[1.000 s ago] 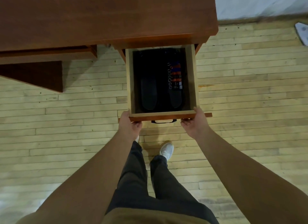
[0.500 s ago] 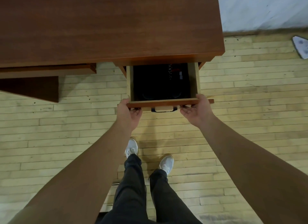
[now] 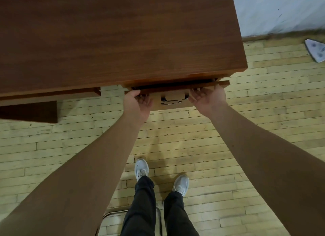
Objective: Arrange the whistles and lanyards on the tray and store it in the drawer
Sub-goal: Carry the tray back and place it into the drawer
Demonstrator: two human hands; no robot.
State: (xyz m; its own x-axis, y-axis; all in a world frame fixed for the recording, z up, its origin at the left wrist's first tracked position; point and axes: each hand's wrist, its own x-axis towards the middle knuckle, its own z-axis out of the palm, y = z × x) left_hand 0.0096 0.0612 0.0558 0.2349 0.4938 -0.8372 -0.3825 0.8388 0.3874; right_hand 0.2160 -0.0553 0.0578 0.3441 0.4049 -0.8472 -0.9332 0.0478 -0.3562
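The wooden drawer (image 3: 175,89) sits almost flush under the right end of the brown desk (image 3: 114,38), with only a dark slit left open at its top. Its front panel carries a dark handle (image 3: 173,99). My left hand (image 3: 138,104) presses on the left part of the drawer front, fingers curled against the panel edge. My right hand (image 3: 206,99) pushes on the right part, fingers spread flat on the panel. The tray, whistles and lanyards are hidden inside the drawer.
Pale wooden floorboards (image 3: 193,139) run under me, with my legs and white shoes (image 3: 141,168) below the drawer. A second desk section (image 3: 28,111) juts out at the left. A white object (image 3: 315,50) lies on the floor by the wall at right.
The drawer has slid from wide open to nearly shut under both hands. The black tray with the whistles has gone out of sight beneath the desktop. I have stepped closer.
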